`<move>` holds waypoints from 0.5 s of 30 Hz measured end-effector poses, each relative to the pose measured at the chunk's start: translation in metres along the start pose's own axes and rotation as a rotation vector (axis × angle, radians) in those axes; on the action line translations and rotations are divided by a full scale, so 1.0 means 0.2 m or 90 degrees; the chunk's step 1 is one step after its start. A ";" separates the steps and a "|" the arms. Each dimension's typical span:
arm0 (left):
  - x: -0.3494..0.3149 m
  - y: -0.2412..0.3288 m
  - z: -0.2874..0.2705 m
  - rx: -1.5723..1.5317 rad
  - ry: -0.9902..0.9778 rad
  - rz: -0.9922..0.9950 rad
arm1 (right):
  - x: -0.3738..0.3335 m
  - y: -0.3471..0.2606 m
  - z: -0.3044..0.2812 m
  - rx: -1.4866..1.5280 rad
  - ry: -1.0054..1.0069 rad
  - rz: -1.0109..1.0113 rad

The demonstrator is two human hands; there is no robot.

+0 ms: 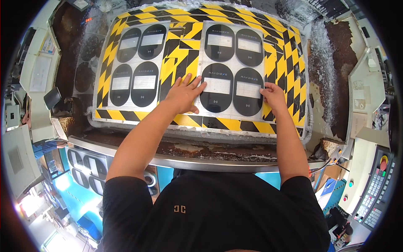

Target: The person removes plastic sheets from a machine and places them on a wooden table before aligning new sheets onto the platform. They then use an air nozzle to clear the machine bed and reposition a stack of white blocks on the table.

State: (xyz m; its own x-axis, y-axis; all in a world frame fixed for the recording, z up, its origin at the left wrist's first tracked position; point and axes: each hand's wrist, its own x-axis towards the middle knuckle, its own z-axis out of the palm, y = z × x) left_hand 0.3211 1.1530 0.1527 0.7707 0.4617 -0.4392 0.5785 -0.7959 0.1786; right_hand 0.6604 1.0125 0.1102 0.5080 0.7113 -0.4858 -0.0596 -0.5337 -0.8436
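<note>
Two clear sheets lie on a bed covered in yellow-and-black striped tape (178, 67). Each sheet carries several black oval panels with a pale rectangular window. On the left edge of the right-hand sheet (234, 67), my left hand (184, 95) rests with fingers spread, its fingertips beside the lower left oval panel (216, 103). At the opposite edge, my right hand (273, 95) has its thumb and curled fingers closed on the sheet's border, next to the lower right oval panel (248, 104). The left-hand sheet (136, 63) lies flat, untouched by either hand.
A metal rail (201, 164) runs between me and the bed. Rusty, peeling machine walls (336, 75) and white foam (323, 63) flank it. At right is a control panel with keys and a red knob (383, 163). More panel sheets (89, 170) lie low at left.
</note>
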 end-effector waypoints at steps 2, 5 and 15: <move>0.05 0.00 0.00 0.005 0.001 0.015 | 0.03 0.01 -0.02 -0.017 0.005 -0.020; 0.08 0.00 0.01 0.082 0.064 0.053 | 0.06 0.05 -0.10 -0.294 0.061 -0.184; 0.04 0.00 0.02 0.022 0.045 -0.003 | -1.27 -0.65 -0.78 0.282 -0.131 -0.518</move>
State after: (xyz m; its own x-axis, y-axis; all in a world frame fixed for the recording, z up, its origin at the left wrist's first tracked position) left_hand 0.3263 1.1543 0.1451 0.7856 0.4913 -0.3761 0.5737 -0.8060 0.1456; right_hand 0.6729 0.8300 0.3795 0.3783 0.8778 0.2938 -0.0963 0.3530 -0.9307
